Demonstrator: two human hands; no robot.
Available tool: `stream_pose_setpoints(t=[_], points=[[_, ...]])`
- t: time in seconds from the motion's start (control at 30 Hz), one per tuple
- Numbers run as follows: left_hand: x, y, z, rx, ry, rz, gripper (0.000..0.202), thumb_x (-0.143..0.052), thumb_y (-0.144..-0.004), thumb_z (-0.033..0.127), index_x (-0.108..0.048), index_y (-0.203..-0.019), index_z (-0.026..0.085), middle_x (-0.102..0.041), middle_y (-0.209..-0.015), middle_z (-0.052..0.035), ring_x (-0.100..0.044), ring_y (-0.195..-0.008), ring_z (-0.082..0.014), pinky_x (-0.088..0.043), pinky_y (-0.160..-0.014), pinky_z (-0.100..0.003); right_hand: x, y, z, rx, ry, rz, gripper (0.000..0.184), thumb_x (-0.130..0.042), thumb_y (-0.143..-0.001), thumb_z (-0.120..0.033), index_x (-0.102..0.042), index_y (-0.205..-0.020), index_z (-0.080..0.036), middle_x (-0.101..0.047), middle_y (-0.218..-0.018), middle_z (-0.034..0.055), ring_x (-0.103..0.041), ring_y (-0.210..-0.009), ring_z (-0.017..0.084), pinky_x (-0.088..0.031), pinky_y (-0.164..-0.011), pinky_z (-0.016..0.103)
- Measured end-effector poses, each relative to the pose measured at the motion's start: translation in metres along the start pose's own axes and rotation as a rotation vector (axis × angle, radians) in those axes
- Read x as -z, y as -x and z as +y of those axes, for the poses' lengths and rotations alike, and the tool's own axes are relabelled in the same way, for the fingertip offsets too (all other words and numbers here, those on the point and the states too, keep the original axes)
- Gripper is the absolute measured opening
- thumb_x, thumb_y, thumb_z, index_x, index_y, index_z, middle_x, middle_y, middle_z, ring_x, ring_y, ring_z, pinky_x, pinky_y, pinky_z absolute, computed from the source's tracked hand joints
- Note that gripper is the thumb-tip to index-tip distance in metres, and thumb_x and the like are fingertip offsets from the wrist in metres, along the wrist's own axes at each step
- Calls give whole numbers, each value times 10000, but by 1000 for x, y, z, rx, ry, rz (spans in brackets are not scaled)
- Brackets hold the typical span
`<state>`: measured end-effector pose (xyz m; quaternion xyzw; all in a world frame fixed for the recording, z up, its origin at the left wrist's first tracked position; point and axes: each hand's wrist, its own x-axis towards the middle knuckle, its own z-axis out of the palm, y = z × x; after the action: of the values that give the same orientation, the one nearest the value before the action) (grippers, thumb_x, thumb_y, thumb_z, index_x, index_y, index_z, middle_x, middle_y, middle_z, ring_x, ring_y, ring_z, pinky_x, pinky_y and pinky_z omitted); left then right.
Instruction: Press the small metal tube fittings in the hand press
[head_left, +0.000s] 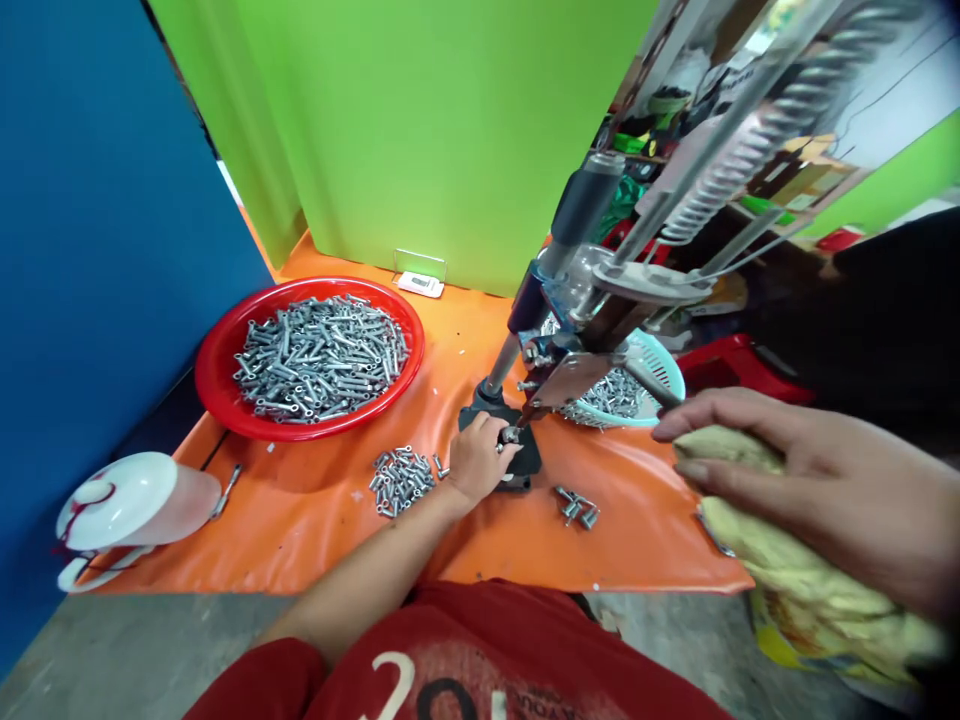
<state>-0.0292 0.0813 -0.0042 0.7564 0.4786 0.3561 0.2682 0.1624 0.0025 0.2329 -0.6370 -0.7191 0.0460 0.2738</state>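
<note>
My left hand point(477, 459) rests on the orange mat and pinches a small metal fitting point(511, 436) on the black base point(525, 462) of a hand press point(570, 300). My right hand point(810, 470) is close to the camera at the right, fingers wrapped over the cloth-wrapped lever handle point(787, 560) of the press. A small pile of metal fittings point(400, 478) lies just left of my left hand. A few more fittings point(576, 506) lie to the right of the base.
A red bowl point(225, 345) full of metal fittings sits at the back left. A teal basket point(664, 370) with fittings stands behind the press. A white lidded jug point(131, 500) lies at the mat's left edge. Green and blue panels wall in the orange mat point(315, 520).
</note>
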Motion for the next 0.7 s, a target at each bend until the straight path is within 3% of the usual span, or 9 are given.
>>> stream_pose_setpoints(t=[0.07,0.1,0.3,0.37,0.5,0.57,0.7], points=[[-2,0,0,5,0,-2,224,-689,-753,302,-600,-940,216,-586,-918,-36,-561,-861,-184,-434,-760,-298,-11,13,3,69,71,-153,284,-598,-767,-514,-673,-857,-255,-631,-813,60,-604,-666,161,-467,-553,283],[-3,0,0,7,3,-5,224,-686,-756,299,-597,-942,214,-586,-918,-38,-560,-859,-187,-431,-758,-301,-17,19,4,105,105,-160,272,-537,-812,-493,-661,-875,-260,-625,-883,67,-616,-757,179,-474,-598,295],[-6,1,1,25,0,-8,230,-670,-770,299,-580,-969,225,-586,-917,-38,-560,-854,-188,-421,-748,-301,-57,47,10,122,108,26,131,-496,-831,-306,-608,-889,-270,-576,-981,91,-525,-1084,269,-486,-751,396],[-7,2,1,31,-16,-9,225,-661,-778,315,-577,-966,223,-581,-908,-38,-558,-835,-185,-417,-733,-299,-78,51,19,133,31,77,133,-513,-814,-227,-599,-910,-258,-558,-1003,92,-532,-1070,265,-492,-785,408],[-8,1,2,38,-52,-17,204,-643,-793,323,-575,-952,216,-571,-869,-45,-540,-789,-184,-394,-679,-297,-129,45,45,201,-92,256,190,-542,-751,-97,-586,-895,-213,-414,-1201,94,-597,-867,165,-512,-758,352],[-8,1,2,37,-60,-16,201,-652,-786,319,-577,-944,219,-564,-844,-42,-531,-782,-184,-382,-663,-290,-150,40,55,239,-61,333,201,-557,-719,-79,-586,-869,-210,-425,-1159,84,-587,-902,176,-504,-782,358],[-8,0,2,46,-70,-14,203,-652,-784,319,-582,-947,222,-554,-830,-34,-522,-757,-173,-370,-640,-275,-158,36,60,234,-95,339,232,-574,-705,-85,-596,-892,-221,-458,-1084,82,-565,-956,196,-493,-815,374]])
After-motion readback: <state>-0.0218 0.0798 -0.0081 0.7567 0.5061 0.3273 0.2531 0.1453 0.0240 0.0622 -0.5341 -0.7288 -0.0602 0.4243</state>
